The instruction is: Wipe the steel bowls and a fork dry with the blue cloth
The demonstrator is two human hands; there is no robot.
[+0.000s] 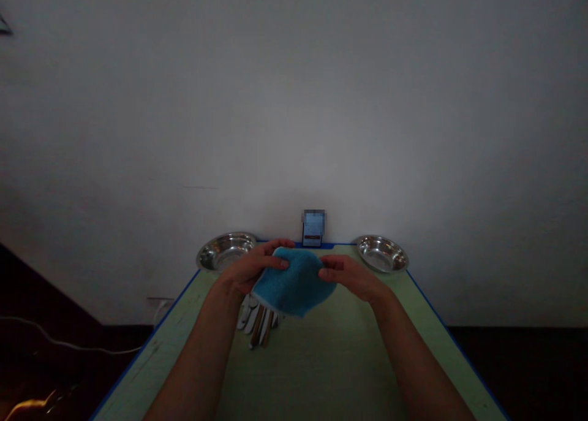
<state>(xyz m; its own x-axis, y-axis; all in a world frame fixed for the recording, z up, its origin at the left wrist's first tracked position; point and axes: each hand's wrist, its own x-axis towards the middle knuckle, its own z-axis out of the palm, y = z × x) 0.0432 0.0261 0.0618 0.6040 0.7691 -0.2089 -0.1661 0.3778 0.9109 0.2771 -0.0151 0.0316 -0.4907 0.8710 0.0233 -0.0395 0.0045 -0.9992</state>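
evidently, a blue terry cloth (294, 286) is clamped at both sides by the left grip (255, 266) and right grip (348, 277), seemingly held raised above the counter (316, 372) and clear of a white-and-brown glove (257, 320); a steel bowl (225, 250) and a second steel bowl (381, 254) are set beyond the far corners.

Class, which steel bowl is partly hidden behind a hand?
The left bowl, overlapped by the left hand; the right bowl stands apart from the right hand.
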